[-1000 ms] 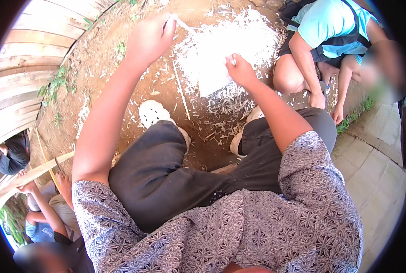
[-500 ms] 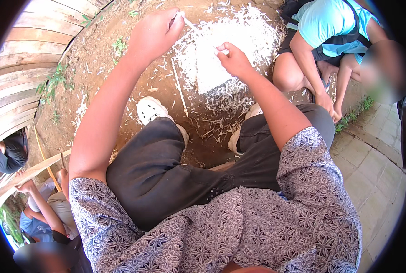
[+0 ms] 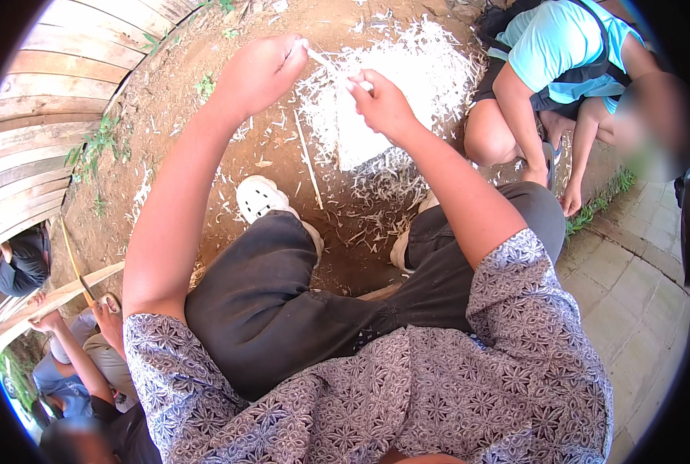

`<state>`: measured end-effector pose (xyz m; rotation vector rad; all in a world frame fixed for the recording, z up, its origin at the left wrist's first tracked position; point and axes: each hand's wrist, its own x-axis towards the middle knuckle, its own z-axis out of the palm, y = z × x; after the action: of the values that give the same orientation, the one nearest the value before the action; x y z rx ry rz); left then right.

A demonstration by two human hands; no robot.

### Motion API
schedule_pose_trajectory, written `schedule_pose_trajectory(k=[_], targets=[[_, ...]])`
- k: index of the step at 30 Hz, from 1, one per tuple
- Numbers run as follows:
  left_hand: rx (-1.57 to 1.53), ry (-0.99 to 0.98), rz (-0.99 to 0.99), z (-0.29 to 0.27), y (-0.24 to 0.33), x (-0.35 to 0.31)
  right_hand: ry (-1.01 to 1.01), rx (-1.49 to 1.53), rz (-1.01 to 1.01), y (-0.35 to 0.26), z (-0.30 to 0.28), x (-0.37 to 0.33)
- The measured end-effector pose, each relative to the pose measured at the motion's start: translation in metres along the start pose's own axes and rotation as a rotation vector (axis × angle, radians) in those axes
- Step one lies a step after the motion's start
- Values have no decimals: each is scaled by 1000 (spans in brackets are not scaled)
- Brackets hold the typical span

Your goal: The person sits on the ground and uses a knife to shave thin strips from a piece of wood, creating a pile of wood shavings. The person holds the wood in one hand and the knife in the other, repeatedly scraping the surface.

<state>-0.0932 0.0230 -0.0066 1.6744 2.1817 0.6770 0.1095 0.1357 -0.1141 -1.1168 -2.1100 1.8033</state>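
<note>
Over a heap of white shavings point(image 3: 445, 77) on brown soil point(image 3: 167, 112), the left hand point(image 3: 258, 73) was clenched around one end of a pale strip point(image 3: 319, 56). The strip slanted down from that fist toward the right hand point(image 3: 384, 104), in the space between the two. The right hand's thumb and forefinger were bent close together near the strip's lower end; glare made it impossible to tell whether they gripped it. Beneath the right hand lay a flat white sheet point(image 3: 353, 147), its surface washed out. A thin stick point(image 3: 308, 158) rested on the soil, near a white shoe point(image 3: 258, 197). To the right, a person in a turquoise shirt point(image 3: 558, 42) crouched near the heap. At far left, another person's hand point(image 3: 47, 319) touched a long board point(image 3: 82, 288).
</note>
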Motion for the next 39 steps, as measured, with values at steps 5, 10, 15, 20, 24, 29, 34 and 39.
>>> schedule_pose_trajectory(k=[5, 10, 15, 20, 24, 29, 34, 39], targets=[[55, 82, 90, 6, -3, -4, 37, -223, 248, 72, -27, -12], [78, 8, 3, -1, 2, -2, 33, 108, 113, 9, -23, -2], [136, 50, 110, 3, 9, -7, -49, 81, 56, -5, 0, 2], [129, 75, 179, 11, 17, -7, 22, -211, 104, 93, -23, 3], [142, 78, 36, 8, 6, -1, 15, 97, 237, 35, -27, -7], [144, 154, -19, 8, 5, 2, 44, 237, 56, -27, -6, -11], [165, 132, -12, 5, 14, 2, 28, 86, 4, -7, 5, -4], [215, 82, -113, 3, 17, 4, 7, -170, 284, 59, -23, -13]])
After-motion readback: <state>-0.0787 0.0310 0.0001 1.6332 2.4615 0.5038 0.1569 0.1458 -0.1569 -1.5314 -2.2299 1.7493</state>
